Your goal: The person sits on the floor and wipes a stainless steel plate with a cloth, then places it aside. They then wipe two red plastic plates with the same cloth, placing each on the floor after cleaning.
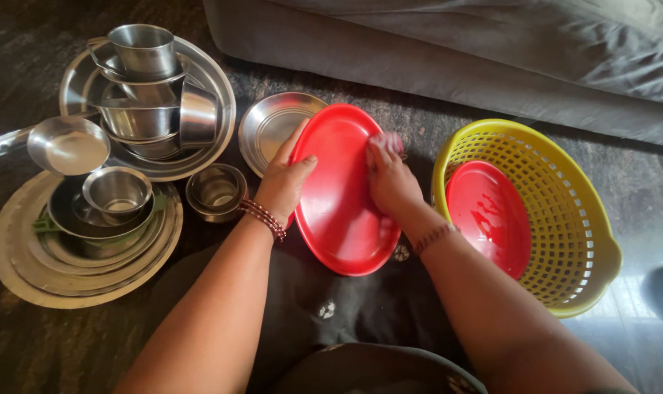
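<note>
Forearms are coming in from the bottom edge, over my dark-clothed lap. Left hand (284, 182) is gripping the rim of the red oval plate (339, 211), tilted up on edge; right hand (390, 179) is closing on a pinkish cloth (388, 141) and pressing it to the plate face. Second red plate (488, 215) is sitting in the yellow basket (565, 182) (right side). Steel bowls, cups and plates (138, 109) are stacking up on the left.

**Own body: what is worn**

Both my forearms are bare, no sleeves in view. My left hand (284, 182) carries a stack of thin dark red bangles at the wrist. My right hand (390, 182) has a single beaded band at the wrist. Dark garment with small pale motifs covers my lap.
</note>
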